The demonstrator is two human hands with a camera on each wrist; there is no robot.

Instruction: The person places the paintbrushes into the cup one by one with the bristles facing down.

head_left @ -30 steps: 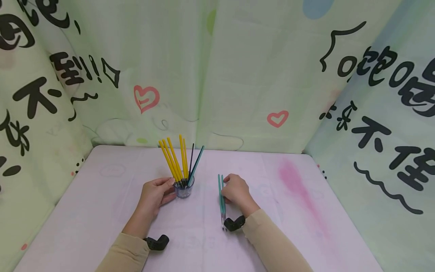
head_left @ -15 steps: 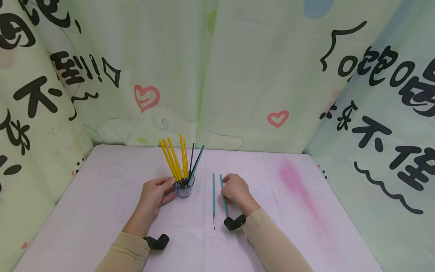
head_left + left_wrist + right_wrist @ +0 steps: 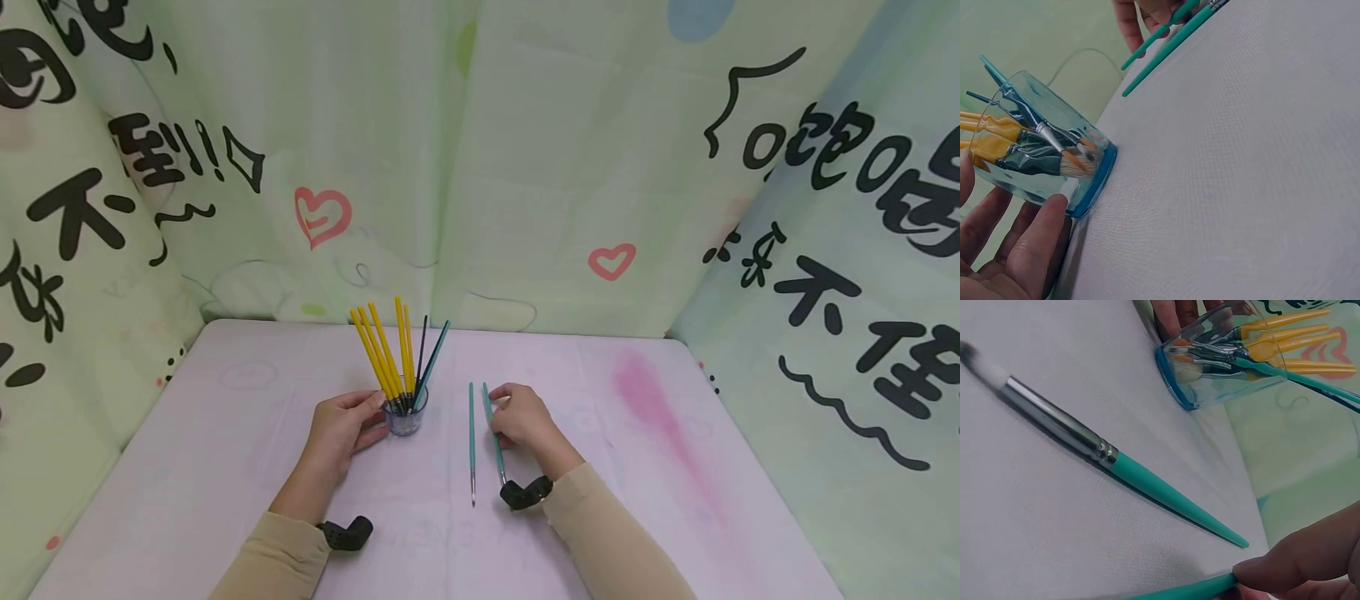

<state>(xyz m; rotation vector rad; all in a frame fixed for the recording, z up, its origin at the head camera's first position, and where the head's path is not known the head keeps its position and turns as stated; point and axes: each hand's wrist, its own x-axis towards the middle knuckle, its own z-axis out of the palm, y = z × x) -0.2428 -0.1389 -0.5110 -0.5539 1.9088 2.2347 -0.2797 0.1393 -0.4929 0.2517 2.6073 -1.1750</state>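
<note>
A clear plastic cup [image 3: 406, 423] with a blue base stands on the table, bristle ends of its paintbrushes down. Yellow-handled paintbrushes [image 3: 383, 354], a dark one and teal ones lean out of its top. My left hand [image 3: 348, 425] holds the cup from its left side, thumb near the rim. To the cup's right, a teal paintbrush [image 3: 472, 433] lies flat, handle pointing away from me. Just right of that, my right hand [image 3: 522, 417] pinches a second teal paintbrush [image 3: 1185, 591] by its handle; its bristle end is hidden behind the wrist camera in the head view.
A pale pink cloth [image 3: 637, 517] covers the table, with a darker pink streak at right. Light green printed curtains [image 3: 525, 167] enclose the back and sides. Black cameras [image 3: 348, 534] are strapped at both wrists.
Two teal brushes lay close together at my right hand; one now lies apart, further left. The other stays pinched in the right hand and is now tilted. Left hand and cup have not moved.
</note>
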